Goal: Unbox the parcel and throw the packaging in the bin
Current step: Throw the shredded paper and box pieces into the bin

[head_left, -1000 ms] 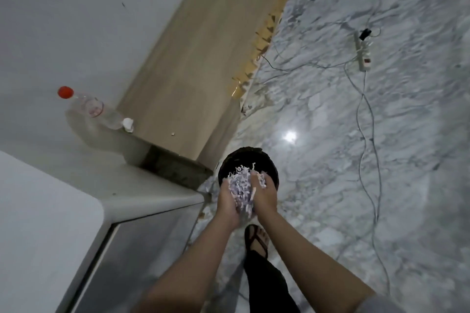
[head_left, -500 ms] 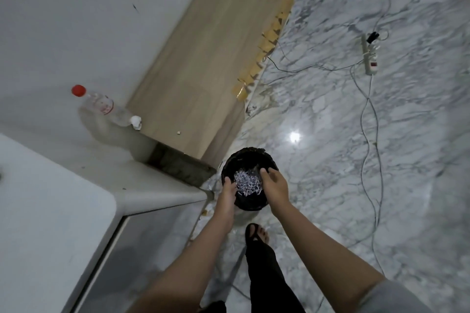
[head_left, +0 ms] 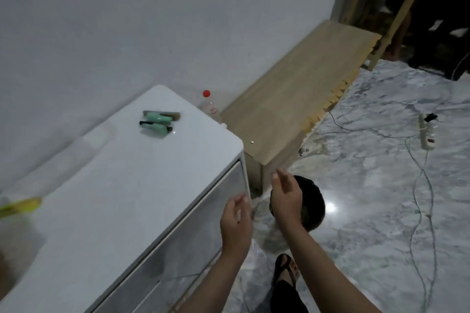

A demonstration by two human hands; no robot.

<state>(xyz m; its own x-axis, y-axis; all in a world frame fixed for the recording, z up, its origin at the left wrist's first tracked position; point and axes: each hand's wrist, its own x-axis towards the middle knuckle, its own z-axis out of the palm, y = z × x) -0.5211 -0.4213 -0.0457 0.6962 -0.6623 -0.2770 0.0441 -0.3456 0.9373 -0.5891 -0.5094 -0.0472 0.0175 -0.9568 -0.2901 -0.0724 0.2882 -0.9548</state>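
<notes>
A small black bin (head_left: 309,204) stands on the marble floor beside a white cabinet (head_left: 122,185). My right hand (head_left: 286,197) hovers in front of the bin's left side, fingers loose and empty, hiding part of its rim. My left hand (head_left: 236,223) is raised in front of the cabinet's corner, fingers relaxed, holding nothing. The bin's inside is hidden from this angle. On the cabinet top lie green items in an opened pack (head_left: 159,123).
A low wooden bench (head_left: 292,109) runs along the wall behind the bin. A bottle with a red cap (head_left: 207,101) stands between cabinet and bench. A power strip (head_left: 427,132) and cables (head_left: 419,185) lie on the floor at right. My sandalled foot (head_left: 286,269) is below the bin.
Both hands dropped the shredded paper into the bin, then lifted away empty. The view swung up and left, bringing the cabinet top into sight.
</notes>
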